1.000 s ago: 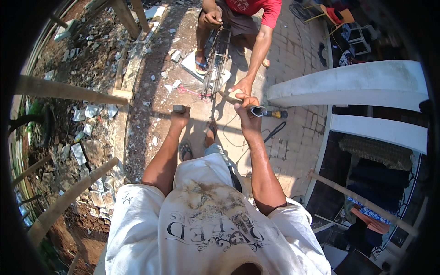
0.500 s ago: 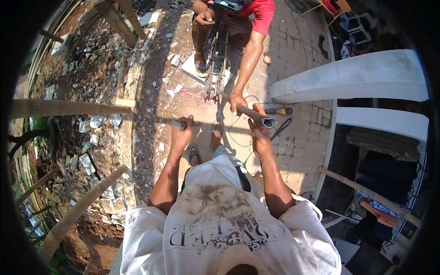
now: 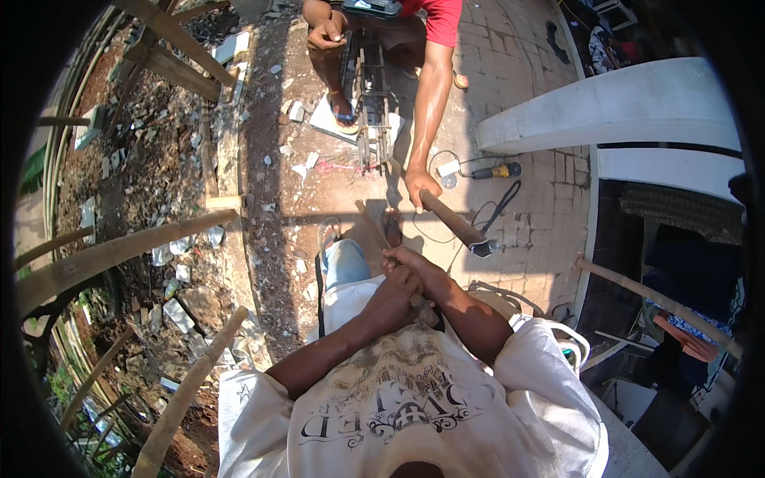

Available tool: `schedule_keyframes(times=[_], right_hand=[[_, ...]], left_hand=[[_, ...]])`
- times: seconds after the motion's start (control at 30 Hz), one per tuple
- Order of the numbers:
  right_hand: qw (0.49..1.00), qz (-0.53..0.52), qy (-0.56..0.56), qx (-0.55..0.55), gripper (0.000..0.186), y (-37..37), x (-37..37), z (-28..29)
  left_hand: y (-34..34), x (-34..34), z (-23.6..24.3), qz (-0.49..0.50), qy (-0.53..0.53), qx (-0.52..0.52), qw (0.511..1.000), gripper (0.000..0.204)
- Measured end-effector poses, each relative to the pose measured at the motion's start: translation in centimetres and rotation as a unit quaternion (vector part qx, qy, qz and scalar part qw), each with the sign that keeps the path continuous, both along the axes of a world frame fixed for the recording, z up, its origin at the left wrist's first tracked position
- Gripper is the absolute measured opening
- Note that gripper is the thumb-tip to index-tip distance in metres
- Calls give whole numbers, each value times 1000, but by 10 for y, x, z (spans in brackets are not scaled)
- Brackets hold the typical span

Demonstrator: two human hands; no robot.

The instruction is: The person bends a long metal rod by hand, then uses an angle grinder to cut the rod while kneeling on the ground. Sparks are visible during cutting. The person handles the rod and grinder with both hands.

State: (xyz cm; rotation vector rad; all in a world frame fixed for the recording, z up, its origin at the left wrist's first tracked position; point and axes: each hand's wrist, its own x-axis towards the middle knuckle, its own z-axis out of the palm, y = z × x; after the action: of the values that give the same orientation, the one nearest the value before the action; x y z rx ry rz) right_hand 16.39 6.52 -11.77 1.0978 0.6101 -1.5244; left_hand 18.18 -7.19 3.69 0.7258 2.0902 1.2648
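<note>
Step in hand, by judgement: positioning the wooden-handled tool (image 3: pixel 372 226), held aslant in front of the shirt (image 3: pixel 398 390), apart from the tube (image 3: pixel 453 218) in the co-worker's hand (image 3: pixel 421 186). The left hand (image 3: pixel 396 291) is closed around the tool; the right hand (image 3: pixel 413 260) curls beside it, its grip too overlapped to tell. The next move calls for a secure hold.

Bright sun and dark shadows fall on the brick floor (image 3: pixel 542 215). Bumpy brown dirt (image 3: pixel 171 147) with broken stones is on the left. A big white pillar (image 3: pixel 621 111) is on the right.
</note>
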Motion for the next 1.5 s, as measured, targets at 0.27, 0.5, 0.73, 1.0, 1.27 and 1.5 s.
schedule_keyframes(times=[0.27,0.5,0.73,1.0,1.27,1.5], right_hand=[[925,73,264,265,32,-22,139,22],[964,-148,120,185,38,-80,186,51],[960,-168,169,149,27,-89,253,3],[933,-36,154,322,42,-96,371,-129],[714,273,300,570,39,-105,387,-167],[753,228,262,558,38,-105,379,-171]], left_hand=[[-74,-41,-105,-176,-183,-121,960,42],[-27,2,-279,183,-396,-221,872,63],[9,64,-345,394,-574,-19,718,61],[41,81,-426,394,-554,37,732,61],[34,89,-461,369,-677,94,630,63],[34,92,-472,342,-678,103,642,65]])
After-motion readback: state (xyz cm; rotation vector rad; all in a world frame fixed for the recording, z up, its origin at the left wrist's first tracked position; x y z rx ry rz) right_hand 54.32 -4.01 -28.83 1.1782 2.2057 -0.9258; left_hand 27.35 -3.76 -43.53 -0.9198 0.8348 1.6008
